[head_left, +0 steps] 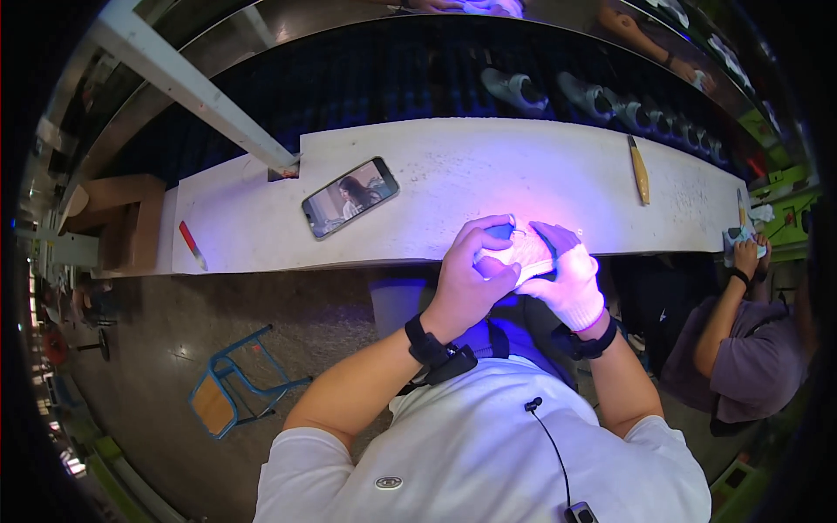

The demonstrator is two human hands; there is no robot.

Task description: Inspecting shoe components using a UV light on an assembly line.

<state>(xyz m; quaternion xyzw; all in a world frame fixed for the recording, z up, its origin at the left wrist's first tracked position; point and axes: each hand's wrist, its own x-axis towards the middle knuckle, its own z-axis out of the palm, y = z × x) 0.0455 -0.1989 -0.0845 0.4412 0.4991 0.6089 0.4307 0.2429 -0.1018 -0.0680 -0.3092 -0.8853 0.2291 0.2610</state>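
Note:
A light-coloured shoe (pixel 525 247) is held just over the near edge of the white bench, lit by a bright violet-white glow. My left hand (pixel 472 277) is bare and grips it from the left, thumb lying across its near side. On the opposite side my right hand (pixel 571 286), in a white glove with the fingertips showing, closes round the shoe. Parts of the shoe are covered by my fingers, and glare washes out its detail.
On the white bench (pixel 253 209) lie a phone (pixel 350 198), a red-handled knife (pixel 192 244) and a yellow-handled tool (pixel 640 170). Beyond it, several shoes (pixel 514 90) stand on a dark conveyor. A white post (pixel 196 87) rises at left. A co-worker (pixel 750 349) sits at right; a blue-framed chair (pixel 244 379) stands behind left.

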